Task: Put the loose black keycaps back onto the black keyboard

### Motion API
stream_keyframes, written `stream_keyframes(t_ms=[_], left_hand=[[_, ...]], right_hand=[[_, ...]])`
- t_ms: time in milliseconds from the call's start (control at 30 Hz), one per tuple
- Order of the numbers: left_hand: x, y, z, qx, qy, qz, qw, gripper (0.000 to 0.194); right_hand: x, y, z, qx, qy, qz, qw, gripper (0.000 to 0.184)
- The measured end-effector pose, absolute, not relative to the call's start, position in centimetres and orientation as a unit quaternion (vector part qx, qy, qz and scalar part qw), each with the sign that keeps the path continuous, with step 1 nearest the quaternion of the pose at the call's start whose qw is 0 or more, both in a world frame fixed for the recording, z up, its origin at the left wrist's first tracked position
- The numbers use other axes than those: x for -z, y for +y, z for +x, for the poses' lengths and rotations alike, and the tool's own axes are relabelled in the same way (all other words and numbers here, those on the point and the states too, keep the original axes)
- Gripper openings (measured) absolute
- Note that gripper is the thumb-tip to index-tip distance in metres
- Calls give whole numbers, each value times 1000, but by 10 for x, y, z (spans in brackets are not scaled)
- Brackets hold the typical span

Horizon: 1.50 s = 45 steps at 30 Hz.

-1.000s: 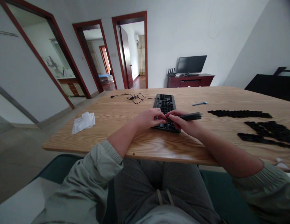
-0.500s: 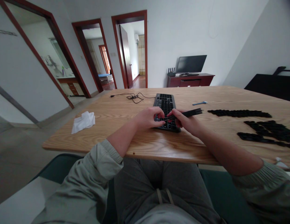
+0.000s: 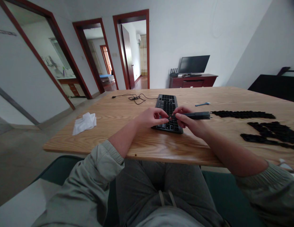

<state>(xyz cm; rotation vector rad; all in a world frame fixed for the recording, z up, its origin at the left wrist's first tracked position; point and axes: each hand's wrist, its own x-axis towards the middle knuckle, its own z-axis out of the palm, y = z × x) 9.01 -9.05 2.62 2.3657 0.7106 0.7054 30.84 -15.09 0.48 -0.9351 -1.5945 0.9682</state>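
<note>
A dark computer keyboard (image 3: 169,104) lies lengthwise away from me on the wooden table, below both hands. My right hand (image 3: 188,121) is closed around a long black brush-like tool (image 3: 200,115). Its broad end points right, and thin wires show at its left end. My left hand (image 3: 156,117) pinches thumb and fingertips together at those wires, just above the keys. Whether a small key cap sits between the fingertips is hidden.
Black strips of small pieces, perhaps key caps (image 3: 243,114), lie on the right side of the table (image 3: 128,138). Behind the keyboard are its coiled cable (image 3: 136,99) and a small blue brush (image 3: 202,104). A crumpled white tissue (image 3: 84,123) lies at left.
The black tool has been lifted off the keys and turned flatter, its broad end further right. My left fingertips have closed in on its wire end.
</note>
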Motion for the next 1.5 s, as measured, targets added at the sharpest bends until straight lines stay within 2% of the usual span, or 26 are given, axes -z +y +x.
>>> stream_keyframes(t_ms=[233, 600, 967, 1233, 1400, 1500], left_hand=[[-25, -93, 92, -353, 259, 868, 236, 35], [-25, -94, 92, -367, 226, 878, 207, 26], [-24, -93, 87, -389, 232, 875, 173, 50], [-22, -89, 86, -409, 215, 876, 141, 47], [-24, -90, 85, -401, 217, 879, 139, 54], [-25, -92, 85, -413, 215, 874, 136, 47]], right_hand=[[-8, -144, 310, -501, -544, -380, 556, 31], [-9, -145, 310, -528, -534, -389, 533, 34], [-10, -146, 312, -514, -546, -379, 543, 32], [-12, -147, 312, -525, -544, -374, 537, 27], [-10, -144, 314, -527, -534, -380, 541, 26], [-9, -142, 315, -512, -536, -384, 550, 26]])
